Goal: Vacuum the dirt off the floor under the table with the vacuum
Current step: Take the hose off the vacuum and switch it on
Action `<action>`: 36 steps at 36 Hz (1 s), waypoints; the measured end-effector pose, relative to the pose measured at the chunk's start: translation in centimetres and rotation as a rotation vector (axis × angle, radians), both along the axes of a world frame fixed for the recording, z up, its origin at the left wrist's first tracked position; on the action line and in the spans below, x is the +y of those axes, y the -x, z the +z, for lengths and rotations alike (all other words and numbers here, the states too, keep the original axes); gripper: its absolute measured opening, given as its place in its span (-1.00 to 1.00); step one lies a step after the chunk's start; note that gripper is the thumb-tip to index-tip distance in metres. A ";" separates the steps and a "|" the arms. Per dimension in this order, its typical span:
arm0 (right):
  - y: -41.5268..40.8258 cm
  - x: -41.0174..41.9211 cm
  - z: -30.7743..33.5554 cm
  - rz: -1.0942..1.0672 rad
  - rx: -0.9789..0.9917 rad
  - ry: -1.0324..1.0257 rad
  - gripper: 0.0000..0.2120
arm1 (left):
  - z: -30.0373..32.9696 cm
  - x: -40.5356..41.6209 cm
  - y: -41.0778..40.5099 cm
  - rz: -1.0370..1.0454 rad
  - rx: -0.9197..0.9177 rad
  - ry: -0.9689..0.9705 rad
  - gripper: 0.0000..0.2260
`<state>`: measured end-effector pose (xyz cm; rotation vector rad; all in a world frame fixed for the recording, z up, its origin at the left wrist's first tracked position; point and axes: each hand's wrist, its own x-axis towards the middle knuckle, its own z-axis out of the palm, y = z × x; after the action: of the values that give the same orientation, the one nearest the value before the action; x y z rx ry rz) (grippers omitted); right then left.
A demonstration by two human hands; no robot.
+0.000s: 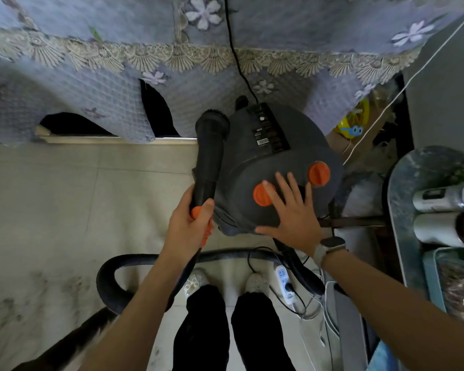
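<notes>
Gripping the black vacuum wand (pixel 209 159) just above its orange collar, the left hand (pixel 188 226) is curling its fingers and thumb fully round the tube, while the right hand (pixel 289 210) is lying flat with fingers spread on the vacuum body (pixel 268 167), holding nothing.

Across the whole twelve o'clock band, the lavender tablecloth (pixel 91 76) with its lace trim is hanging over the table and draping down toward the floor, leaving dark gaps beneath its hem at ten o'clock. The pale tiled floor (pixel 65 199) is filling the nine o'clock side, looking smudged with dirt toward seven o'clock. The dark grey vacuum body is sitting at centre, right against the cloth, with the wand pointing up to twelve o'clock beside it on the left. The ribbed hose (pixel 123 266) is looping round from six to eight o'clock, passing the person's feet. At five o'clock a white power strip (pixel 285 285) is lying on the floor. Two orange knobs (pixel 318 173) are sitting on the vacuum's top, the nearer one touching the right index finger. A watch (pixel 330 246) is circling the right wrist.
</notes>
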<state>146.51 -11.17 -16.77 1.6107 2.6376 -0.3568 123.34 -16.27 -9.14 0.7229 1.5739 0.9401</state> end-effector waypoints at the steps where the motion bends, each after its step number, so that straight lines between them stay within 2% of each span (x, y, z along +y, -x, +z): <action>1: 0.1 -0.2 -0.3 -0.001 -0.039 -0.008 -0.11 | 0.0 -0.2 -0.2 0.008 0.000 0.007 -0.79; 5: 1.4 0.4 -0.1 -0.161 0.012 0.001 -0.27 | 0.1 -1.1 -0.8 0.044 0.000 0.030 -0.83; 7: 2.1 1.0 0.1 -0.226 0.044 0.029 -0.26 | 0.1 -1.5 -1.2 0.079 -0.014 0.039 -0.85; 13: 3.4 1.5 0.0 -0.262 0.000 0.025 -0.27 | 0.4 -2.3 -1.6 0.142 -0.031 0.031 -0.92; 18: 6.8 2.2 0.2 -0.357 0.060 0.009 -0.31 | 0.7 -2.3 -1.3 0.180 -0.017 0.008 -0.93; 24: 10.7 4.1 1.4 -0.379 0.098 0.141 -0.31 | 1.2 -3.1 -0.1 0.200 -0.003 0.012 -0.89; 28: 10.3 3.8 2.0 -0.328 0.123 0.207 -0.33 | 1.4 -4.1 0.0 0.190 0.005 0.021 -0.89; 30: 9.1 3.3 2.0 -0.269 0.146 0.190 -0.37 | 1.3 -4.4 -0.1 0.198 0.001 0.030 -0.89; 32: 7.4 2.7 2.1 -0.249 0.318 0.156 -0.48 | 1.3 -4.5 -0.3 0.207 -0.018 0.023 -0.88; 34: 5.6 2.1 2.5 -0.280 0.469 -0.012 -0.63 | 1.4 -4.5 -0.6 0.207 -0.034 0.010 -0.89; 36: 3.8 2.0 2.7 -0.380 0.469 -0.195 -0.73 | 1.6 -4.3 -1.0 0.197 -0.051 0.001 -0.90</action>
<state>142.73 -9.15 -14.08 2.3594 2.7283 -0.5662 124.38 -20.60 -7.50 0.5452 1.6218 1.0927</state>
